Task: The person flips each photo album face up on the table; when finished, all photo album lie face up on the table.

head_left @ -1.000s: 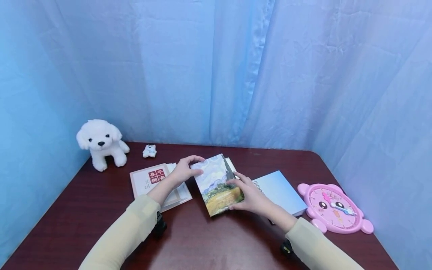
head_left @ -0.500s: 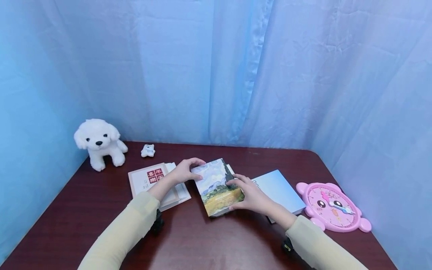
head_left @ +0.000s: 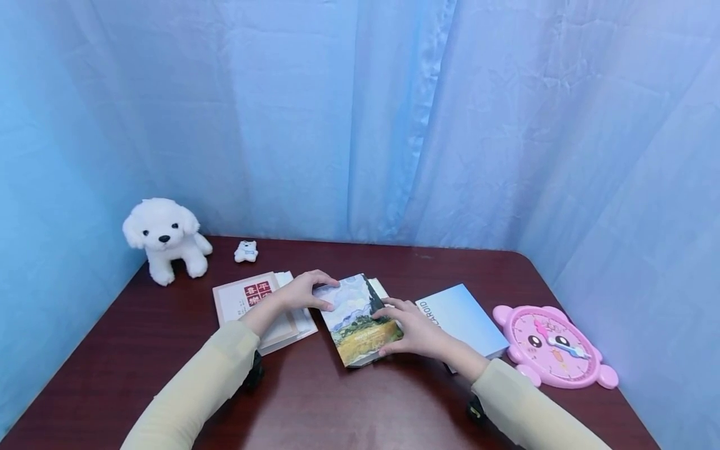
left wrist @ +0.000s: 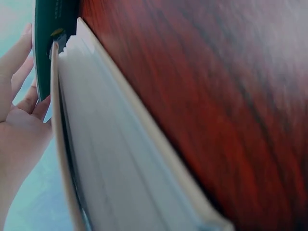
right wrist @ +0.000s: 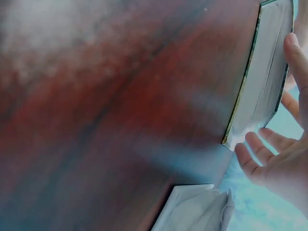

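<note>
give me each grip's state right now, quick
Left grip: holding the landscape book by its left side.
Right grip: holding the same book's right side.

The landscape book is painted pale blue, green and golden yellow.

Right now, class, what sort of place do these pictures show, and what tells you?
Perhaps a tabletop recording set rather than an everyday study: blue curtains hang behind and to both sides of the wood-grained table, where a white plush dog stands near a back corner.
</note>
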{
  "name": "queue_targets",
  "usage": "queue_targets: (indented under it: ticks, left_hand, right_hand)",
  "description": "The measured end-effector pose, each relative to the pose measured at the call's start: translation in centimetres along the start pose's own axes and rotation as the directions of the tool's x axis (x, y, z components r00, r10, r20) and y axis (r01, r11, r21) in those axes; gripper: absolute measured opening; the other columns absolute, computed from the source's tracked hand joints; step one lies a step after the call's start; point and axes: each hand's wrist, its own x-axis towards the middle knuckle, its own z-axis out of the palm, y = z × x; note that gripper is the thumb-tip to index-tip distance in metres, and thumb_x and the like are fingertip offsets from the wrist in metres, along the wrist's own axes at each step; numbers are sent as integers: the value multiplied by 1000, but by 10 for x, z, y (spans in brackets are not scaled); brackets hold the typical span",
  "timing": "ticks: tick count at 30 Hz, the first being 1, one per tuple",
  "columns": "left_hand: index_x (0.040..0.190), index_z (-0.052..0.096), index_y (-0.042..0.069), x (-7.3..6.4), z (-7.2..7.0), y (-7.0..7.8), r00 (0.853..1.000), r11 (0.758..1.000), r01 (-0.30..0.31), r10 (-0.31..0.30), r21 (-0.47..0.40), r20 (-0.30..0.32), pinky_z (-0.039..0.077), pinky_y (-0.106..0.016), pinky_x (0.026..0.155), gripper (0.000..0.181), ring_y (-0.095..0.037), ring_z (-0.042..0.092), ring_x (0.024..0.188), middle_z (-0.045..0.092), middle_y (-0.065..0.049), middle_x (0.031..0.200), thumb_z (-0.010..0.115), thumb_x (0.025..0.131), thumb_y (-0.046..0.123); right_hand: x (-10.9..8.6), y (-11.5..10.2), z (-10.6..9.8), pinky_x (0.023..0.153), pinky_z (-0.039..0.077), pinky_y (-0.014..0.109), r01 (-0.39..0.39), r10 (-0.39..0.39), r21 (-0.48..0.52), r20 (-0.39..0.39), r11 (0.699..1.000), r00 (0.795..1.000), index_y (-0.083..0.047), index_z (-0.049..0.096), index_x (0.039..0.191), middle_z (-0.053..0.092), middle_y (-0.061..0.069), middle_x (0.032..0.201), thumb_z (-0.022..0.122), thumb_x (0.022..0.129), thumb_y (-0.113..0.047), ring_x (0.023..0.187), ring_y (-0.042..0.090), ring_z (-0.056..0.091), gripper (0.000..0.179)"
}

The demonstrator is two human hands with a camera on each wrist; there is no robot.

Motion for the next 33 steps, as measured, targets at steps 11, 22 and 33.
queue_targets:
  ticks: [11, 22, 33]
  left_hand:
    - [125, 62, 9, -4, -8, 7, 998, 996, -27, 23, 91, 51, 38, -47, 101, 50, -31, 45, 122, 54, -13, 129, 75, 81, 30]
    - [132, 55, 7, -5, -7, 30, 999, 988, -50, 52, 145, -4, 35, -49, 104, 58, -32, 42, 128, 52, -13, 134, 75, 82, 28]
    - [142, 43, 12, -5, 7, 78, 996, 993, -64, 70, 98, -63, 33, -45, 107, 78, -26, 37, 132, 46, -6, 142, 79, 76, 32]
  right_hand:
    - [2, 3, 4, 98, 36, 56, 20, -20, -11, 30, 1000, 999, -27, 58, 125, 39, 17, 145, 72, 70, -62, 128, 38, 37, 67]
    - [-11, 3, -21, 96, 39, 55, 30, -30, 5, -10, 1000, 1000, -18, 54, 131, 39, 14, 146, 76, 73, -50, 130, 36, 36, 70]
    - [-32, 21, -51, 99, 38, 55, 27, -29, -18, -129, 999, 991, -17, 53, 133, 42, 12, 144, 83, 69, -36, 131, 33, 36, 73]
